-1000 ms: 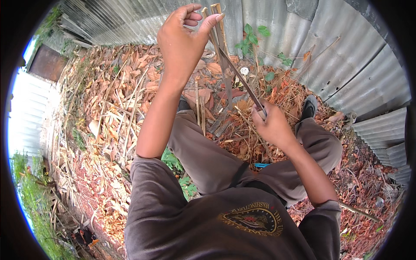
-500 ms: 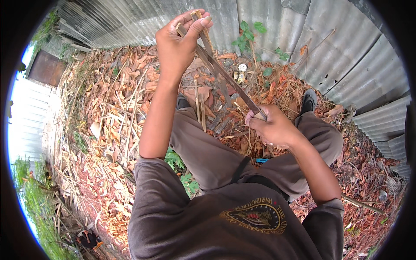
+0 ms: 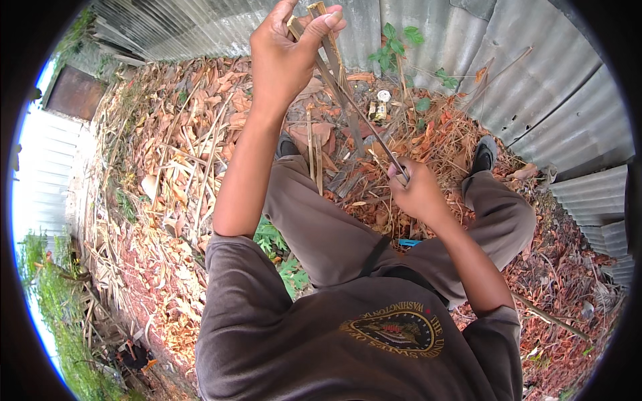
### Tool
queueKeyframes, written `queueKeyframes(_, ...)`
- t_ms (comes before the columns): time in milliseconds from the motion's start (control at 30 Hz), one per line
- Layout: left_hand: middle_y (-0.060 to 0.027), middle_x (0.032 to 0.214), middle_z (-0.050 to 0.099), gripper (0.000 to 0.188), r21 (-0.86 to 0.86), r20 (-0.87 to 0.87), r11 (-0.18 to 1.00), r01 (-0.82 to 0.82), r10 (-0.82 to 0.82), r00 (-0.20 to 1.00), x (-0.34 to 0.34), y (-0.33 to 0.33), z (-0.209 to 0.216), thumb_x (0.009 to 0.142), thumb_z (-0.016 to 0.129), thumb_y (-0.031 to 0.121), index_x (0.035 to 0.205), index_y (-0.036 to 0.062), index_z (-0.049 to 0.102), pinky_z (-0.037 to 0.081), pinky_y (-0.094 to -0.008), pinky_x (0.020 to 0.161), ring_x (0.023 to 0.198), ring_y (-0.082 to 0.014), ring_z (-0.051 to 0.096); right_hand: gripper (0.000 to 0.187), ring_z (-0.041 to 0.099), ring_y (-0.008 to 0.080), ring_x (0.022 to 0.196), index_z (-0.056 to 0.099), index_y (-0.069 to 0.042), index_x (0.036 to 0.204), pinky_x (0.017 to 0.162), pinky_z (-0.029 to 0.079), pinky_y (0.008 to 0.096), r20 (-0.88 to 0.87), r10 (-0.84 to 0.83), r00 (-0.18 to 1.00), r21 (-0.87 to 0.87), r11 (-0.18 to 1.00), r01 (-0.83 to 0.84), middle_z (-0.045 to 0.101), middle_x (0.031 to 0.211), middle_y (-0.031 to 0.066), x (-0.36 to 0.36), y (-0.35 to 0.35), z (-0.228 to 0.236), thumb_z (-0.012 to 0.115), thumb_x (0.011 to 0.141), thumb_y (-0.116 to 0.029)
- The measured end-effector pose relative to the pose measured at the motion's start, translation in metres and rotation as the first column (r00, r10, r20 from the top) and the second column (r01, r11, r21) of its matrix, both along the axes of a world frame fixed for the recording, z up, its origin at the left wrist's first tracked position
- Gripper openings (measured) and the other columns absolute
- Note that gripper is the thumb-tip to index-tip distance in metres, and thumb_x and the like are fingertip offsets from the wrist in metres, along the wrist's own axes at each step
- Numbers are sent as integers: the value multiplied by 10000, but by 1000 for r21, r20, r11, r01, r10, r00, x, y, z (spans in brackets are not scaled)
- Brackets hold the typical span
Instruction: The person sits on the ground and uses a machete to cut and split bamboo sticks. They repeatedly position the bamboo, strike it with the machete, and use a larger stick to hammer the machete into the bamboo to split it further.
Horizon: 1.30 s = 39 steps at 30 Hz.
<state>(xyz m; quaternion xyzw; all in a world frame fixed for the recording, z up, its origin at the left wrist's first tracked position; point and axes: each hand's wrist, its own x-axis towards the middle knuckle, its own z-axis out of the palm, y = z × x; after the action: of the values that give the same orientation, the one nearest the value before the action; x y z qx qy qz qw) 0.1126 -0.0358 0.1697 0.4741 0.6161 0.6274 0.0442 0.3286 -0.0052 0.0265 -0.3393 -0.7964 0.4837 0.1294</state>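
My left hand is raised high and pinches the top of a thin tan bamboo strip, which hangs down toward the leaf-covered ground. My right hand is lower, in front of my knees, closed in a fist around the handle of a long thin dark blade. The blade slants up and left from the fist and meets the strip near my left fingers. The handle is hidden inside the fist. Both arms come out of brown short sleeves.
Corrugated metal sheets wall the far and right sides. Dry leaves and loose bamboo slivers cover the ground. A green plant and a small can lie ahead. My shoe is at right, and grass at lower left.
My left hand has risen slightly and its fingers have shifted at the strip's top. My right hand with the blade has edged a little to the left.
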Motion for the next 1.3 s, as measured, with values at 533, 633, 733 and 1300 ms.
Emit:
queueKeyframes(533, -150, 1006, 668, 603, 116, -118, 990, -81, 94, 989, 48, 8, 0, 917, 635, 142, 1400, -59, 337, 537, -287, 751, 877, -186, 643, 131, 598, 270, 676, 619, 26, 836, 673, 478, 376, 100, 81, 992, 13, 996, -83, 612, 706, 150, 32, 20, 11, 572, 784, -84)
queueKeyframes(633, -228, 1324, 528, 905, 117, -115, 988, 105, -92, 989, 33, 7, -3, 846, 748, 229, 1458, -90, 162, 494, -347, 959, 1234, -315, 527, 178, 634, 275, 678, 615, 19, 903, 695, 497, 387, 54, 1, 999, -80, 997, 4, 634, 721, 149, 25, 1, 5, 594, 796, -121)
queueKeyframes(733, -239, 1286, 536, 759, 311, -208, 929, -203, 274, 939, 19, -7, -10, 878, 698, 329, 1373, -77, 291, 445, -384, 1002, 1263, -307, 487, 283, 601, 210, 637, 557, 16, 1042, 659, 495, 356, -167, -130, 977, -330, 942, 69, 614, 748, 103, 4, -29, 5, 617, 852, -185)
queueKeyframes(1300, -190, 718, 621, 308, -648, -234, 742, -173, 22, 972, 17, -106, -98, 979, 538, 278, 1016, -27, 560, 466, -397, 620, 690, -343, 628, 816, 580, 300, 1116, 297, 48, 1427, 959, 442, 374, -329, 120, 937, -208, 958, -196, 594, 1169, 223, -25, -8, 19, 604, 893, -486)
